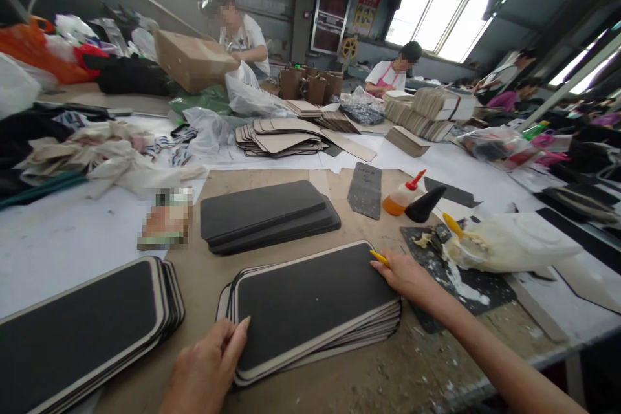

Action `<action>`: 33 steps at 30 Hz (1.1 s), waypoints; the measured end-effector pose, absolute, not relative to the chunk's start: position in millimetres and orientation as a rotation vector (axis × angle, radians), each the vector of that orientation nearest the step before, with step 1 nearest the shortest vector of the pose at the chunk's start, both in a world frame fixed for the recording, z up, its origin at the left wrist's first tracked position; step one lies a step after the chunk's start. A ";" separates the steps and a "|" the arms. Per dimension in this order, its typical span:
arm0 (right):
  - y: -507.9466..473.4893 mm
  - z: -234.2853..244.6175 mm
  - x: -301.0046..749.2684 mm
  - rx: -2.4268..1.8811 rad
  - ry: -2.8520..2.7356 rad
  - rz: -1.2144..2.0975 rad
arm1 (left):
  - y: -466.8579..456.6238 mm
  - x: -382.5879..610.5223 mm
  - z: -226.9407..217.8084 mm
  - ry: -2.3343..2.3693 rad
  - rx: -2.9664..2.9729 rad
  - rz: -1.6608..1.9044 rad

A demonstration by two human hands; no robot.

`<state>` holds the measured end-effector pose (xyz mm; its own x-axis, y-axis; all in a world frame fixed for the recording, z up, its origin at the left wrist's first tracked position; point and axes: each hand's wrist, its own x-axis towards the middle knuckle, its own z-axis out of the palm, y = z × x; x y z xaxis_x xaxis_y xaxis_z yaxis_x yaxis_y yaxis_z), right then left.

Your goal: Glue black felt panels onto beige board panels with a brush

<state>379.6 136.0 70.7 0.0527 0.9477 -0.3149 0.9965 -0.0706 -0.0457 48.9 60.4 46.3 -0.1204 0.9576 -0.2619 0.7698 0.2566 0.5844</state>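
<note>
My left hand (208, 362) presses against the left edge of a stack of black panels with beige borders (310, 304) and holds nothing. My right hand (405, 275) rests at the stack's upper right corner, pinching a small yellow-tipped stick (379, 258) whose tip lies on the top panel. The rest of the stick is hidden by my fingers. Just right of that hand lies a dark, glue-smeared mat (466, 288), bearing a white, glue-crusted container (509, 242) with a yellow handle (453, 225) sticking out.
Another bordered stack (77, 336) lies at lower left, and darker panels (266, 217) sit mid-table. Beyond stand an orange glue bottle (400, 197), a black cone (424, 204) and a grey template (365, 191). Co-workers (237, 29) and beige panel piles fill the background.
</note>
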 end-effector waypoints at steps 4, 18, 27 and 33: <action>132.4 64.9 386.3 2.229 2.060 -0.243 | 55.9 51.0 48.6 1.973 1.567 0.497; 131.2 67.3 387.4 2.285 2.254 -0.456 | 27.2 46.8 47.2 1.846 1.415 1.016; 105.9 84.2 368.7 2.281 2.157 -0.807 | 27.1 20.6 44.2 1.559 0.680 1.017; 100.2 74.8 369.8 2.268 1.988 -0.841 | 28.5 20.9 51.8 1.389 0.514 1.020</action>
<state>369.8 100.2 74.8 0.0496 0.9169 -0.3961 0.9227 -0.1938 -0.3331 20.9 28.5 51.8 -0.1252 0.8232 -0.5537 -0.2819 0.5056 0.8154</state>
